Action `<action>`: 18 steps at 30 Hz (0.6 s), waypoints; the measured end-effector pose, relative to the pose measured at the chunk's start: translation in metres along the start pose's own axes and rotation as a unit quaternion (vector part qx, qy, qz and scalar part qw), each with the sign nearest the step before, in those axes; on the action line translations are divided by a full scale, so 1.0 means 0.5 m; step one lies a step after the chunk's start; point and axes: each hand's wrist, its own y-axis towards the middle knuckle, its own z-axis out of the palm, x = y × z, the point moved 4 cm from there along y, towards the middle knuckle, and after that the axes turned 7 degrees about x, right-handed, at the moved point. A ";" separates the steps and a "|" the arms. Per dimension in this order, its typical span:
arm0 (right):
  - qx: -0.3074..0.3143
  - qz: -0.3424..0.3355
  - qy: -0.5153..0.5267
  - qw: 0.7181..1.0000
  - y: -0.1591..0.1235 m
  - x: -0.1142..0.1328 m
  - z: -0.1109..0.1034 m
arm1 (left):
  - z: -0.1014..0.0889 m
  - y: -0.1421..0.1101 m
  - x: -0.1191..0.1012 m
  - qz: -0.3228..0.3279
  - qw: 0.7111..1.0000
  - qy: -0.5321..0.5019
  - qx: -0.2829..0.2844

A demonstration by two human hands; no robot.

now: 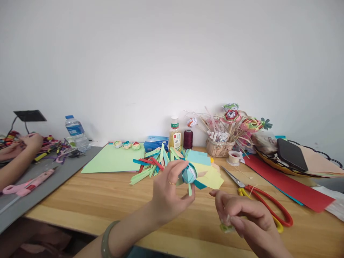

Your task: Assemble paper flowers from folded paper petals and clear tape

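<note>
paper ball [189,174] in left hand [170,190], right hand [245,214] apart, table edge [61,219] below

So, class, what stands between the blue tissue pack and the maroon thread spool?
In the head view, a white-capped bottle of yellow liquid stands between them.

Holds the left hand [168,190] up at mid-view, with fingers [178,166] and thumb [187,202] curved into a rounded grip — slants the left forearm [137,221] up from below. Holds the right hand [251,216] lower and apart, pressing bent fingers close to the right thumb [239,225] — in a small, tight pinch.
</note>
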 end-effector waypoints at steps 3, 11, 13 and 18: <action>0.006 -0.012 -0.010 1.000 0.001 0.007 0.004 | -0.002 0.002 -0.004 0.023 1.000 0.017 -0.008; 0.014 -0.045 -0.044 0.998 0.013 0.044 0.027 | -0.005 0.007 -0.015 0.041 0.999 0.031 0.020; 0.022 -0.057 -0.063 0.996 0.015 0.059 0.036 | -0.004 0.005 -0.016 0.035 0.998 0.040 0.034; 0.014 -0.052 -0.045 0.998 0.011 0.063 0.031 | -0.001 0.000 -0.019 0.030 0.997 0.049 0.047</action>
